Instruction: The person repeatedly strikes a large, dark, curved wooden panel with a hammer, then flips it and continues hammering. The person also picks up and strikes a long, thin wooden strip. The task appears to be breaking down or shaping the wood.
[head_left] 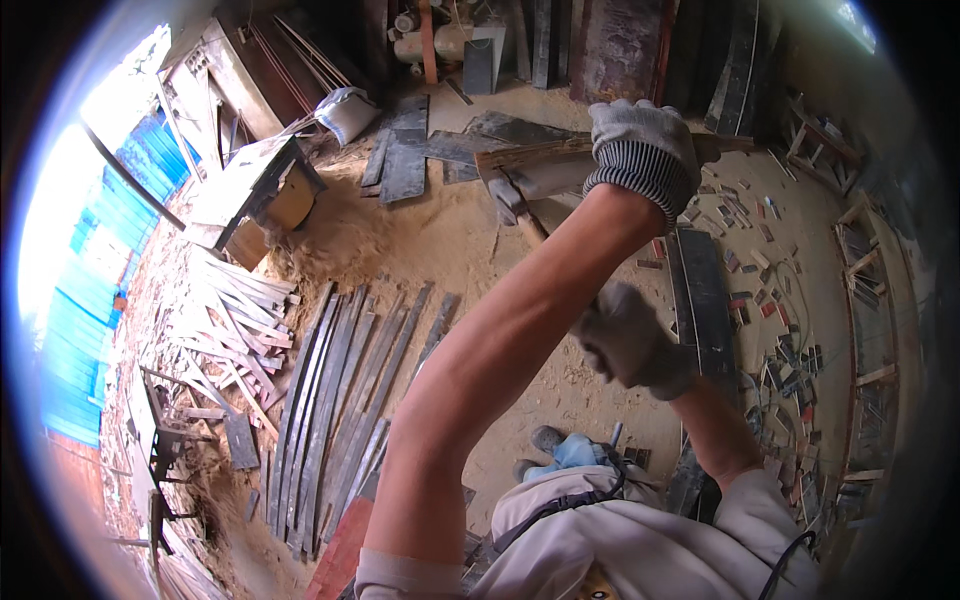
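My left hand (645, 145), in a pale knitted glove with a striped cuff, reaches across to the upper right. It is closed over the top edge of a wooden board (545, 153), which is held up off the ground. Below it, my right hand (630, 342), in a grey glove, is wrapped round the handle of a hammer (533, 228). The hammer's head is beside the board's left end; whether they touch, I cannot tell. My left forearm hides the middle of the handle.
Long dark strips (335, 400) lie on the sandy floor at left, beside a heap of pale slats (235, 330). A saw table (240, 195) stands beyond them. Dark panels (405, 150) lie ahead. Small wood offcuts (765, 290) are scattered at right, near a long dark plank (705, 300).
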